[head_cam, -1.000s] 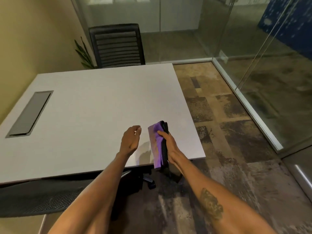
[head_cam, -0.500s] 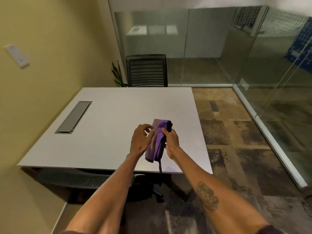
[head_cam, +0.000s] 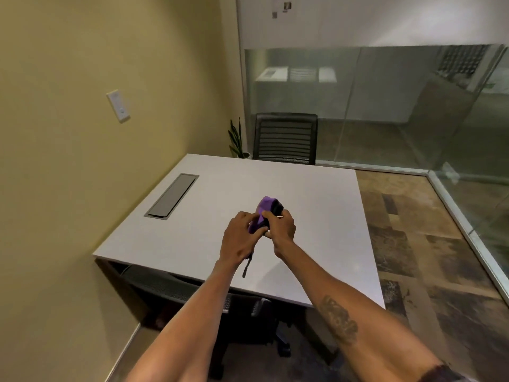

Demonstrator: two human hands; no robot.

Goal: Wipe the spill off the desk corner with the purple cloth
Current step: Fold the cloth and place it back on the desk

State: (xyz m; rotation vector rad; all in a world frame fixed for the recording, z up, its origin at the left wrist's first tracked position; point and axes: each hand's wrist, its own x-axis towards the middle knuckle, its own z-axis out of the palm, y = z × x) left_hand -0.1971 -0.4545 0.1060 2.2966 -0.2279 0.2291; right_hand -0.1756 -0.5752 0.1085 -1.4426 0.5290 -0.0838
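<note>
The purple cloth (head_cam: 264, 209), with a dark underside, is bunched up between both hands above the middle of the white desk (head_cam: 316, 216). My left hand (head_cam: 240, 238) grips its lower left part. My right hand (head_cam: 281, 226) pinches it from the right side. A thin dark strap (head_cam: 246, 267) dangles down below the hands. I cannot make out any spill on the desk top; the near right corner (head_cam: 377, 301) looks plain white.
A grey cable hatch (head_cam: 172, 195) is set into the desk's left side. A black chair (head_cam: 285, 139) and a small plant (head_cam: 237, 140) stand behind the desk; another chair (head_cam: 192, 293) is tucked under the near edge. Glass walls run along the right.
My left hand came in and took hold of the cloth, which only the right hand held at first. Both hands moved out over the desk's middle, and the view lifted and backed away.
</note>
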